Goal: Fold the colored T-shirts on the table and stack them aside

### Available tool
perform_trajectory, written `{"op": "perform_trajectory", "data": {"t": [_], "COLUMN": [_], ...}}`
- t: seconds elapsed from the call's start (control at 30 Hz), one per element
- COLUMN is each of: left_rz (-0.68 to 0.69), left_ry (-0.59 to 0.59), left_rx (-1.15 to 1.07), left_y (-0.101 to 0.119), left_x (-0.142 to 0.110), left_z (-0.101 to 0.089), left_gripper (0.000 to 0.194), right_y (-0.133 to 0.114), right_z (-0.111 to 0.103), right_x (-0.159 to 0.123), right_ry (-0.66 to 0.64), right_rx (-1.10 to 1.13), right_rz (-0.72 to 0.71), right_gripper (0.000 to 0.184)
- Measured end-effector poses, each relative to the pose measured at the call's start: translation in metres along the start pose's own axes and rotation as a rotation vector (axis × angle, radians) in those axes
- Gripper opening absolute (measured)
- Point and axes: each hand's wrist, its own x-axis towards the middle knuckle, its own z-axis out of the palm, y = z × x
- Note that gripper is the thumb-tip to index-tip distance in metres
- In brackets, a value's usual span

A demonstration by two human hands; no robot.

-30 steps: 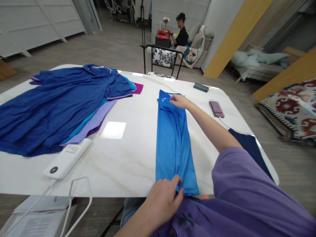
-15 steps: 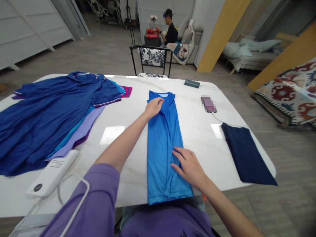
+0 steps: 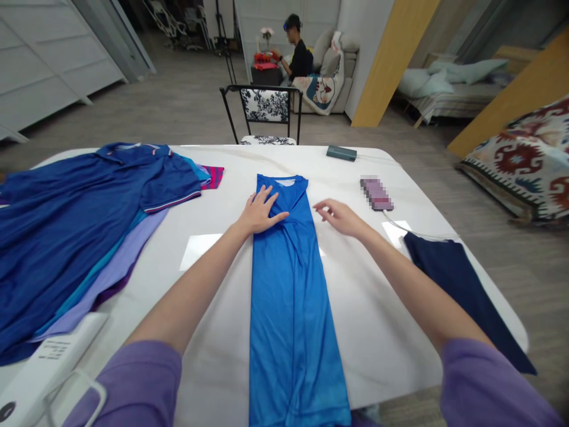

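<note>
A bright blue shirt point(image 3: 284, 308) lies on the white table in front of me, folded into a long narrow strip with its collar end away from me. My left hand point(image 3: 261, 212) rests on its upper part below the collar, palm down with fingers spread. Some creases run down the cloth from there. Just right of the shirt's upper edge is my right hand point(image 3: 340, 217), its fingers slightly bent and apart, with nothing in it.
Dark blue polo shirts and other garments point(image 3: 89, 201) are piled at the left. A white device point(image 3: 53, 356) stands near my left arm. On the right are a phone point(image 3: 377, 193), a dark power bank point(image 3: 341, 153) and folded navy cloth point(image 3: 462, 290). Beyond stands a chair point(image 3: 265, 107); a person point(image 3: 297, 56) sits farther back.
My right hand has moved up from the shirt's lower part to beside its upper edge. My left hand has gone from bent fingers near the collar to spread flat on the cloth.
</note>
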Motion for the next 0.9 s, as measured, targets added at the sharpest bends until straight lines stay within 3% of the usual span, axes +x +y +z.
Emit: {"op": "perform_trajectory", "data": {"t": [0.13, 0.27, 0.4, 0.53, 0.7, 0.9], "left_rz": [-0.025, -0.047, -0.043, -0.050, -0.089, -0.070], "left_ry": [0.099, 0.131, 0.155, 0.138, 0.119, 0.065], "left_rx": [-0.018, -0.072, -0.066, -0.028, 0.022, 0.047], "left_y": [-0.001, -0.006, -0.009, -0.006, -0.003, -0.001], "left_x": [-0.021, -0.021, -0.016, -0.016, -0.018, -0.018], "left_z": [0.012, 0.017, 0.017, 0.017, 0.015, 0.012], "left_gripper": [0.085, 0.067, 0.059, 0.059, 0.065, 0.077], "right_y": [0.066, 0.101, 0.123, 0.128, 0.127, 0.146], "right_z": [0.005, 0.011, 0.006, -0.003, -0.003, 0.011], "right_x": [0.126, 0.183, 0.203, 0.216, 0.226, 0.234], "right_ry": [0.148, 0.101, 0.045, 0.036, 0.065, 0.029], "right_rx": [0.012, -0.047, 0.094, 0.262, 0.119, -0.027], "right_rz": [0.087, 0.002, -0.016, -0.083, -0.105, -0.110], "right_gripper": [0.032, 0.026, 0.037, 0.047, 0.037, 0.025]}}
